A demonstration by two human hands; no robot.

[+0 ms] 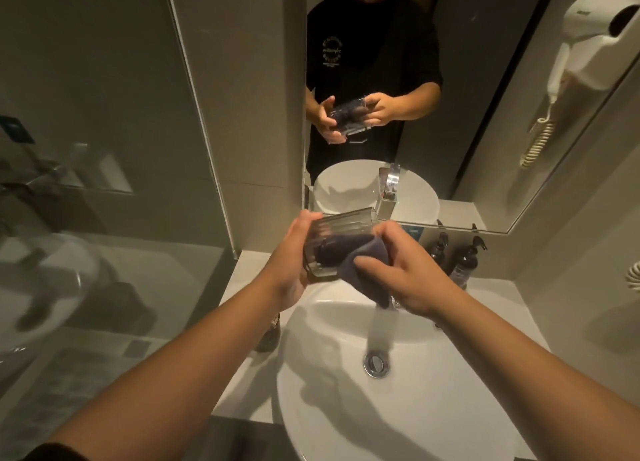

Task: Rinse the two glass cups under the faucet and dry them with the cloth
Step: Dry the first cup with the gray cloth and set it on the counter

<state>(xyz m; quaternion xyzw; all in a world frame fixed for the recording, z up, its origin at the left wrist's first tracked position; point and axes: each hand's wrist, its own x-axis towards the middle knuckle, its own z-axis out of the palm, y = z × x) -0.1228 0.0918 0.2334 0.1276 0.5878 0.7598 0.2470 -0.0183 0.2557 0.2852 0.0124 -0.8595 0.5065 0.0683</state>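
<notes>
My left hand (292, 270) grips a ribbed glass cup (337, 232), held tilted on its side above the white round sink (311, 408). My right hand (408, 270) holds a dark grey cloth (367, 263), part of it pushed into the cup's mouth and the rest hanging down over the basin. The chrome faucet (389, 193) stands just behind the cup, partly hidden by it. A second dark glass (268, 336) stands on the counter left of the sink, mostly hidden under my left forearm.
A mirror (467, 114) behind the sink reflects a person holding the cup. Two dark pump bottles (464, 263) stand at the back right of the counter. A wall hairdryer (588, 51) hangs at the upper right. A glass shower partition (104, 218) is at the left.
</notes>
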